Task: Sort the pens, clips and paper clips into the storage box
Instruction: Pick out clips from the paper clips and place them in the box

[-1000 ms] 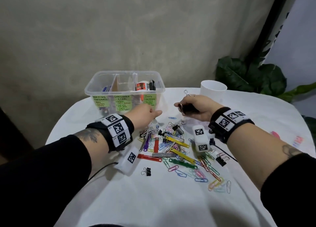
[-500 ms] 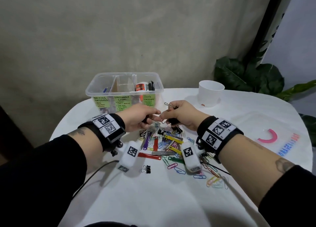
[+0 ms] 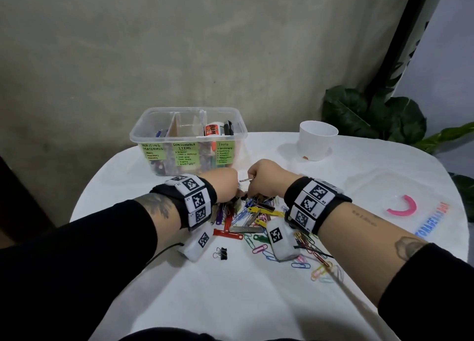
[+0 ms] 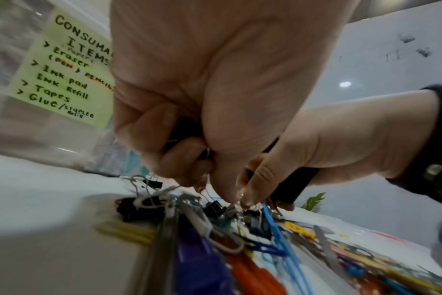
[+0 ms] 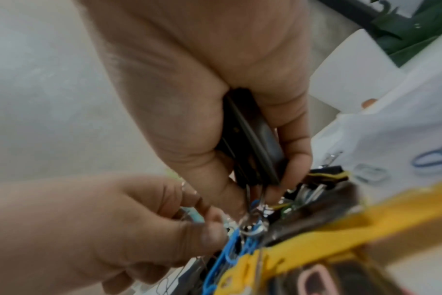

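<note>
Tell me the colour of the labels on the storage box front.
Light green paper labels with black handwriting on the clear plastic storage box; sharpest in the left wrist view.

- Our left hand (image 3: 222, 184) and right hand (image 3: 266, 177) hide part of the pile (image 3: 252, 216).
- Wrist views blur; box (image 3: 188, 138) labels' small print unreadable.

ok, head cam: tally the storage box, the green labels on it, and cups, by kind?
storage box: 1
green labels on its front wall: 3
white cup: 1
Total: 5
</note>
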The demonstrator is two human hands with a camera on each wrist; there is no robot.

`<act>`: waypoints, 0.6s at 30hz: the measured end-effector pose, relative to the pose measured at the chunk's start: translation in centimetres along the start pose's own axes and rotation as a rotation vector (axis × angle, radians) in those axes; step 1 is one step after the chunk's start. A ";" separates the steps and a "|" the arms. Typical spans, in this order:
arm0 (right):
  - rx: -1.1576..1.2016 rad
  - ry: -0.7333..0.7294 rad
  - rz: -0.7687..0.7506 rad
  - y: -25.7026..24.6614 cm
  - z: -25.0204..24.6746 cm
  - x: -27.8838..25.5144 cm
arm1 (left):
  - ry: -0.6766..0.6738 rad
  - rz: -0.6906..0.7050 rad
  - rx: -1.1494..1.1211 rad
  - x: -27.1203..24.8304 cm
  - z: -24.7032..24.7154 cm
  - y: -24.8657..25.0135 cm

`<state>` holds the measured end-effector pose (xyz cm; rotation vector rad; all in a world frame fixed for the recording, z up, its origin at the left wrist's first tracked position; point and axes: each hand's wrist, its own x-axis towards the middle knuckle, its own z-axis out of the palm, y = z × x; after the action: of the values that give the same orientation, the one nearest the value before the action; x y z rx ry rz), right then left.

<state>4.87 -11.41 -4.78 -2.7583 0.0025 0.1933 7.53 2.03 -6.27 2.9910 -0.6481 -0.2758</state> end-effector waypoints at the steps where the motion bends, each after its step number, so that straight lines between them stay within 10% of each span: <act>1: 0.047 0.016 0.015 0.3 0.0 0.1 | 0.013 -0.005 0.008 0.1 0.2 -0.1; 11: 0.130 0.043 -0.139 -0.5 0.5 0.4 | 0.020 -0.041 -0.046 -0.9 -0.5 -0.8; 18: 0.455 0.261 -0.102 1.1 -0.1 0.3 | -0.062 -0.217 -1.374 -3.2 -0.5 -3.1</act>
<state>5.13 -12.52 -5.12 -2.3025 -0.0229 -0.1756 5.99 6.19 -5.58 1.7040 -0.0203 -0.5353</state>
